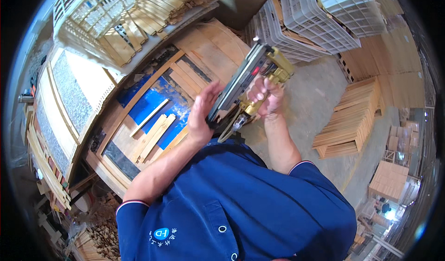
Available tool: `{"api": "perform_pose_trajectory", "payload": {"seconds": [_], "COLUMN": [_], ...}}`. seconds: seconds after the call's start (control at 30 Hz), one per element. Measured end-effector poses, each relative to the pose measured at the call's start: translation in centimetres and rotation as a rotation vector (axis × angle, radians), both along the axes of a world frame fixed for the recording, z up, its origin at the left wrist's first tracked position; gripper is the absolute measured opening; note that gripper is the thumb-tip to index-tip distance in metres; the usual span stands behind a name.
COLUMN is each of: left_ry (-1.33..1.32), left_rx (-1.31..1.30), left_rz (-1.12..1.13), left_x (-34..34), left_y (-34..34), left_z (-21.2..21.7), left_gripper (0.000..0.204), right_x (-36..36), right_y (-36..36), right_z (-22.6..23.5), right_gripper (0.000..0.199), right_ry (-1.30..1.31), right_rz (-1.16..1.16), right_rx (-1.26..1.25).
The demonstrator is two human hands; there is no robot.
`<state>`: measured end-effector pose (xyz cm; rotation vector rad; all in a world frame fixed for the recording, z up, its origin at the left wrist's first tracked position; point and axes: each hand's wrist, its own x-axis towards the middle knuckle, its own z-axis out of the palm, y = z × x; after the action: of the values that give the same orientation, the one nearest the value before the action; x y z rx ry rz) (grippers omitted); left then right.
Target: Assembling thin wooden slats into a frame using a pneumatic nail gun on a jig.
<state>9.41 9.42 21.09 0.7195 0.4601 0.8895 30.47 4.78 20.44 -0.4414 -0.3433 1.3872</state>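
My right hand point(271, 98) is wrapped round the handle of a gold and grey air nail gun point(281, 66), held up in front of my body. The gun tilts, its long grey magazine slanting down to the left. Against the lower part of that magazine rests my left hand point(200, 115), fingers stretched out rather than curled round it. An air hose point(227, 133) hangs from a fitting below the handle. Beneath lies a wooden worktable point(204, 41) with a blue patch point(153, 103) and several loose wood strips point(155, 138) on it.
A white plastic crate point(88, 38) full of thin wood pieces stands at the far left. More white crates point(315, 22) are stacked at the far right. Along the floor to my right runs a row of stacked wooden pieces point(350, 117), with cardboard boxes point(389, 180) beyond.
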Motion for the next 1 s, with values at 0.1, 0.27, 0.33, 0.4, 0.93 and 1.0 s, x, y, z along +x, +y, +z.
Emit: {"api": "perform_pose_trajectory", "payload": {"seconds": [0.1, 0.27, 0.33, 0.4, 0.93, 1.0], "left_ry": [-0.043, -0.072, 0.075, 0.417, 1.709, 1.766], "left_rx": [-0.140, -0.174, -0.121, -0.011, 0.598, 0.612], "left_rz": [0.118, 0.114, 0.037, -0.030, 0.501, 0.516], "left_x": [2.3, 2.4, 1.8, 0.6, -21.8, -21.5], "left_y": [1.7, 3.5, 5.2, 6.2, -10.4, -10.8], "left_z": [2.1, 2.6, -0.7, -1.8, -18.5, -19.0], "left_gripper": [0.086, 0.066, 0.061, 0.047, 0.026, 0.029], "right_x": [-2.0, -0.5, 1.0, 4.9, 9.6, 9.9], "right_y": [0.9, 3.4, 5.8, 10.6, 24.6, 25.4], "right_z": [0.9, 2.6, 4.7, 5.5, -19.3, -20.5], "right_gripper": [0.017, 0.030, 0.032, 0.033, 0.056, 0.072], "right_ry": [-0.038, -0.100, -0.454, -1.051, -2.443, -2.379], "right_rz": [0.014, 0.040, 0.107, 0.254, 0.217, 0.236], "right_rx": [-0.093, -0.253, -0.366, -0.423, -0.474, -0.515]}}
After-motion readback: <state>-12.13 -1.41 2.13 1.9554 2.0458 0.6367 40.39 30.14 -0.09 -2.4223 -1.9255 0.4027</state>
